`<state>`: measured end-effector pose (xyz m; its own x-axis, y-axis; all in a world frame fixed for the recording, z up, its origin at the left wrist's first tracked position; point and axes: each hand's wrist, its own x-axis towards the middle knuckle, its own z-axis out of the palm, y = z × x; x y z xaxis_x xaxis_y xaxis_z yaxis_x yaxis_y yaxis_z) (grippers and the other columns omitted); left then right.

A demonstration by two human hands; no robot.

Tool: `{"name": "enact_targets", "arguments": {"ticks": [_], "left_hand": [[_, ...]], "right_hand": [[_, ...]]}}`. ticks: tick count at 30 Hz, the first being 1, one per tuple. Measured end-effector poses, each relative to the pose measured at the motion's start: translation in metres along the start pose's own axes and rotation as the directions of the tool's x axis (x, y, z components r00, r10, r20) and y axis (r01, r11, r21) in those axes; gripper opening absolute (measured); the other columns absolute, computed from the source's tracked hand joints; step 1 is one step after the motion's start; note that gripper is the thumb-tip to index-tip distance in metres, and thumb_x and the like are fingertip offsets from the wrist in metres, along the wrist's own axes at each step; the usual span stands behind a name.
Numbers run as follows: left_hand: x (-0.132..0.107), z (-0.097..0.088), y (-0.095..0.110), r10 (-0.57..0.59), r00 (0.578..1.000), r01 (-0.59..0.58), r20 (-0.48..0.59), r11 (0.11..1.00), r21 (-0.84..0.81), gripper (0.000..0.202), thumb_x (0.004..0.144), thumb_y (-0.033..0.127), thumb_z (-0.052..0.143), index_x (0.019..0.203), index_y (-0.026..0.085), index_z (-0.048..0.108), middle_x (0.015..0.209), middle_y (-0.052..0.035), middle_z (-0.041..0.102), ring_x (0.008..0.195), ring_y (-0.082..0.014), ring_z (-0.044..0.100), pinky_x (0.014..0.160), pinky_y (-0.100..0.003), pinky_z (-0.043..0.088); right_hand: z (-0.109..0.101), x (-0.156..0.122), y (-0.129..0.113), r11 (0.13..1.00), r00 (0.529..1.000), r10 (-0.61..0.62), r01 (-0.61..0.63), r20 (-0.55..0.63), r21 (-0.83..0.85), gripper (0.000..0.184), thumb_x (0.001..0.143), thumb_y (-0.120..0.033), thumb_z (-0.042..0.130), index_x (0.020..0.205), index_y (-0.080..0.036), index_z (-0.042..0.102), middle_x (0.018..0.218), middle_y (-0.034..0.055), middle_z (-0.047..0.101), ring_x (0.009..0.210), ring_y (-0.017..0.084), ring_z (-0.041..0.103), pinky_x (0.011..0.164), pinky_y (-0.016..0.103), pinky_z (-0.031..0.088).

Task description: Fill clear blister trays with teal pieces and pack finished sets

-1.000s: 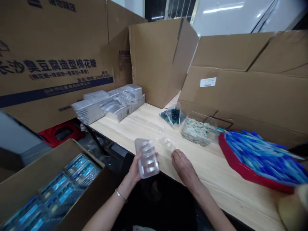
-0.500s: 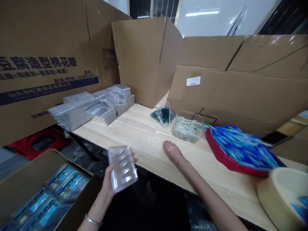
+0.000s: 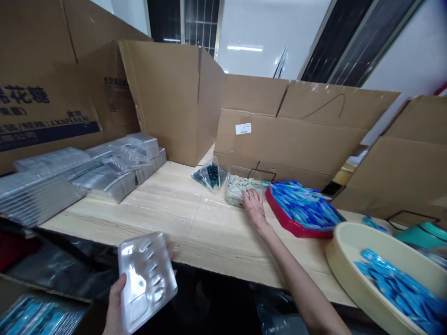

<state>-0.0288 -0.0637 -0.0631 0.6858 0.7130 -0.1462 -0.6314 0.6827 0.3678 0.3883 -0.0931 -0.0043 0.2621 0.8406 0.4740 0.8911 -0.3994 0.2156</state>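
My left hand (image 3: 117, 309) grips a clear moulded plastic tray (image 3: 145, 279), held below the front edge of the wooden table (image 3: 195, 242). My right hand (image 3: 253, 207) is stretched out across the table, fingers flat and apart, its fingertips at the clear tub of small pale pieces (image 3: 239, 187). A clear bag of dark green pieces (image 3: 208, 176) lies just left of that tub. A red tray of blue packets (image 3: 302, 210) sits right of the hand.
Stacks of clear plastic trays (image 3: 84, 174) fill the table's left side. Cardboard boxes (image 3: 286, 135) wall the back. A cream bowl with blue packets (image 3: 384, 274) stands at the right front. A box of blue packs (image 3: 35, 316) is at the lower left.
My right hand has reached forward and right from the table's front to the tub. My left hand with the clear tray dropped lower and left. The view swung right.
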Motion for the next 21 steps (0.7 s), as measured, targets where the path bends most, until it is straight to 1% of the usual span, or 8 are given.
{"name": "enact_targets", "arguments": {"ticks": [4, 7, 10, 14, 16, 18, 19, 21], "left_hand": [[0.005, 0.002, -0.011, 0.079, 0.997, -0.079, -0.022, 0.997, -0.002, 0.056, 0.075, 0.030, 0.049, 0.131, 0.031, 0.045, 0.115, -0.0026, 0.063, 0.118, -0.0333, 0.046, 0.102, -0.051, 0.033], [0.005, 0.003, -0.011, 0.024, 1.000, -0.024, -0.002, 0.999, 0.045, 0.058, 0.074, 0.030, 0.050, 0.132, 0.027, 0.045, 0.122, -0.0064, 0.058, 0.119, -0.0366, 0.044, 0.100, -0.055, 0.033], [0.005, 0.004, -0.007, -0.043, 0.995, 0.036, 0.085, 0.996, 0.076, 0.059, 0.073, 0.032, 0.051, 0.132, 0.024, 0.046, 0.129, -0.0093, 0.051, 0.121, -0.0395, 0.041, 0.100, -0.059, 0.030], [0.007, 0.012, -0.005, -0.054, 0.974, 0.040, 0.218, 0.997, 0.067, 0.056, 0.077, 0.034, 0.048, 0.131, 0.023, 0.047, 0.132, -0.0093, 0.048, 0.126, -0.0380, 0.034, 0.103, -0.058, 0.024], [0.008, 0.020, -0.008, -0.049, 0.966, 0.035, 0.254, 0.998, 0.058, 0.053, 0.078, 0.033, 0.046, 0.130, 0.022, 0.048, 0.131, -0.0093, 0.050, 0.127, -0.0370, 0.033, 0.104, -0.057, 0.023], [0.007, 0.028, -0.012, -0.028, 0.963, 0.023, 0.269, 0.999, 0.023, 0.050, 0.080, 0.037, 0.045, 0.127, 0.022, 0.051, 0.127, -0.0090, 0.054, 0.127, -0.0357, 0.034, 0.105, -0.055, 0.024], [0.006, 0.032, -0.014, -0.030, 0.964, 0.031, 0.264, 1.000, 0.003, 0.050, 0.080, 0.041, 0.044, 0.126, 0.022, 0.053, 0.126, -0.0088, 0.056, 0.127, -0.0352, 0.035, 0.105, -0.054, 0.025], [0.006, 0.041, -0.017, -0.046, 0.971, 0.054, 0.236, 0.998, -0.025, 0.054, 0.079, 0.047, 0.044, 0.126, 0.022, 0.053, 0.127, -0.0087, 0.054, 0.126, -0.0350, 0.036, 0.105, -0.054, 0.026]], "right_hand": [[0.012, 0.004, 0.016, 0.999, 0.989, -0.045, 0.046, 0.139, -0.009, 0.039, 0.085, -0.003, 0.033, 0.117, -0.013, 0.052, 0.102, 0.0122, 0.062, 0.096, 0.023, 0.053, 0.086, 0.037, 0.036], [0.017, 0.004, 0.020, 1.000, 0.990, -0.012, 0.014, 0.139, -0.013, 0.035, 0.086, -0.006, 0.034, 0.114, -0.014, 0.054, 0.101, 0.0117, 0.062, 0.094, 0.023, 0.053, 0.079, 0.034, 0.036], [0.022, 0.006, 0.024, 1.000, 0.994, -0.003, 0.005, 0.113, -0.018, 0.034, 0.086, -0.006, 0.036, 0.113, -0.015, 0.054, 0.101, 0.0116, 0.062, 0.095, 0.023, 0.053, 0.080, 0.034, 0.034], [0.025, 0.014, 0.028, 1.000, 0.993, 0.004, -0.004, 0.117, -0.003, 0.036, 0.084, -0.004, 0.037, 0.114, -0.014, 0.054, 0.101, 0.0130, 0.062, 0.094, 0.023, 0.053, 0.081, 0.035, 0.036], [0.021, 0.014, 0.022, 1.000, 0.997, 0.019, -0.020, 0.077, 0.007, 0.038, 0.084, -0.003, 0.037, 0.117, -0.012, 0.052, 0.109, 0.0160, 0.059, 0.100, 0.025, 0.052, 0.085, 0.037, 0.036], [0.014, 0.008, 0.007, 0.998, 0.999, 0.032, -0.032, -0.007, 0.057, 0.040, 0.085, -0.005, 0.037, 0.122, -0.011, 0.050, 0.119, 0.0184, 0.053, 0.108, 0.027, 0.047, 0.089, 0.040, 0.035], [0.010, 0.002, -0.004, 0.994, 0.999, 0.011, -0.006, -0.040, 0.112, 0.039, 0.086, -0.008, 0.037, 0.123, -0.011, 0.049, 0.122, 0.0183, 0.052, 0.111, 0.027, 0.046, 0.091, 0.041, 0.035], [0.005, -0.013, -0.030, 0.958, 0.992, -0.113, 0.122, -0.048, 0.258, 0.035, 0.089, -0.017, 0.038, 0.122, -0.013, 0.051, 0.122, 0.0159, 0.053, 0.112, 0.026, 0.046, 0.092, 0.039, 0.036]]}}
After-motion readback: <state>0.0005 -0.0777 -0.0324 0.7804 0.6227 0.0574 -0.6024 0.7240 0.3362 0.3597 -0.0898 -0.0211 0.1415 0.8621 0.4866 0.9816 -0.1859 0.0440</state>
